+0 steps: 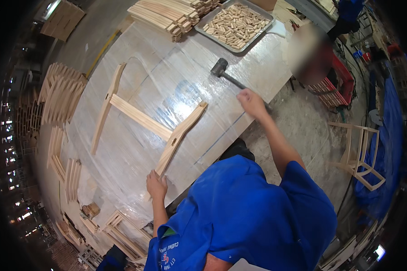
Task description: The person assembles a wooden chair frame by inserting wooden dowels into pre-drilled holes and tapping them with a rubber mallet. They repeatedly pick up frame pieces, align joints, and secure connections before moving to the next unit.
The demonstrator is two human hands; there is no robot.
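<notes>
My right hand [252, 103] grips the handle of a black-headed mallet [220, 67], whose head is over the table, pointing away from me. My left hand [157, 184] is closed round the near end of a curved wooden leg [180, 132] with a small slot in it. A straight wooden rail [140, 117] meets this leg at its middle. The rail's far end lies close beside a second curved leg [103, 117], also slotted; whether they touch I cannot tell. All these pieces lie on the plastic-covered table [135, 180].
A metal tray [244, 49] of wooden dowels stands at the table's far side, beside stacked wooden strips [163, 18]. More curved parts [61, 92] are piled at left. A red crate [341, 83], a wooden chair frame [359, 153] and another person [348, 13] are on the right.
</notes>
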